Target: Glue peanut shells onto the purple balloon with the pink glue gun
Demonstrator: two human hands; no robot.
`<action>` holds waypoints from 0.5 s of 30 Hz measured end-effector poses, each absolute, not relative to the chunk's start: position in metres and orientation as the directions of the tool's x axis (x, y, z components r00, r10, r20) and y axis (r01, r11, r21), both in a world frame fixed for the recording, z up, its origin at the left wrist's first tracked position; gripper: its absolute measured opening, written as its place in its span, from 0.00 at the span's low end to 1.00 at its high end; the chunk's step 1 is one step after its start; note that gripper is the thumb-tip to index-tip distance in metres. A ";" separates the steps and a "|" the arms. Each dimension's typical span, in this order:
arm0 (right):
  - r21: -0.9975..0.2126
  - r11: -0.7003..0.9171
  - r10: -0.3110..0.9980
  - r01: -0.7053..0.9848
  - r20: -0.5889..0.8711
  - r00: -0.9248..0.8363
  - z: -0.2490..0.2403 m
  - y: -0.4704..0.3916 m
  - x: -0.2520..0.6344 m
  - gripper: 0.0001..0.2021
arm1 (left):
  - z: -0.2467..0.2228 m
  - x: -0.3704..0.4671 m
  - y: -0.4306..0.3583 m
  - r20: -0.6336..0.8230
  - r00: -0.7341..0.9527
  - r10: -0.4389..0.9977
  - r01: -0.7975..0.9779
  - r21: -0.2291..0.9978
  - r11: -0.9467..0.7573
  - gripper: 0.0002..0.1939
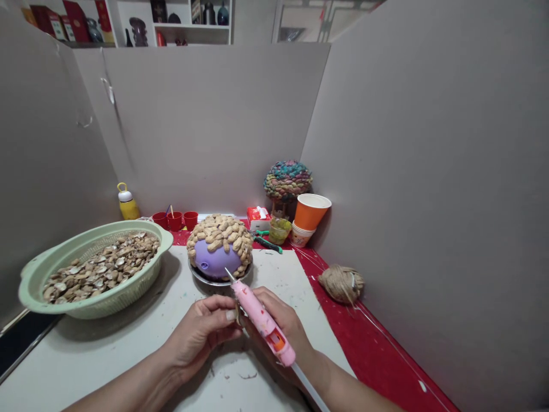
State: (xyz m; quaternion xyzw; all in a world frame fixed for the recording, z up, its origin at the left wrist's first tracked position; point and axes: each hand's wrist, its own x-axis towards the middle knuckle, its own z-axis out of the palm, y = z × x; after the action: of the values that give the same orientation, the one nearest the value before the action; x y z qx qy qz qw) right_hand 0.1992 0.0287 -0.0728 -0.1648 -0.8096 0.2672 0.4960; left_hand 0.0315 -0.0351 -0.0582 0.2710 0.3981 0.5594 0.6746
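My right hand (285, 317) is closed round a pink hot glue gun (259, 315), with a whitish glue stick (309, 389) running out of its back end. The metal nozzle points up and away, just in front of a purple balloon (217, 260). Peanut shells (221, 228) cover the balloon's top and sides, while its near face is bare. It rests in a shallow metal bowl (211, 281). My left hand (205, 329) pinches a peanut shell (239, 316) beside the glue gun, partly hidden by the fingers and the gun.
At left, a green colander (165, 243) holds many loose shells. Red cups (174, 221), a yellow bottle (128, 207), green-handled pliers (268, 245), a yellowish bowl (280, 232) and an orange paper cup (309, 213) stand behind. Twine (342, 283) lies right; grey partitions (206, 126) surround the table.
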 end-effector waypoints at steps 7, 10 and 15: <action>-0.613 0.790 0.544 -0.006 0.705 -0.456 -0.076 0.028 0.198 0.04 | -0.061 0.030 -0.036 -0.225 0.048 0.973 -0.532 0.818 0.216 0.11; -0.633 0.774 0.573 0.010 0.693 -0.438 -0.078 0.027 0.197 0.03 | -0.062 0.030 -0.036 -0.218 0.053 0.975 -0.528 0.822 0.213 0.11; -0.648 0.762 0.583 0.009 0.680 -0.444 -0.078 0.027 0.197 0.02 | -0.063 0.030 -0.035 -0.229 0.069 0.971 -0.536 0.813 0.230 0.13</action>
State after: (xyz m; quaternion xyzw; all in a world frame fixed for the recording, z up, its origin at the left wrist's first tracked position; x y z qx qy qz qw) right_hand 0.1973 0.0274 -0.0783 -0.1854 -0.7983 0.2912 0.4934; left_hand 0.0302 -0.0353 -0.0635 0.2753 0.3954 0.5562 0.6771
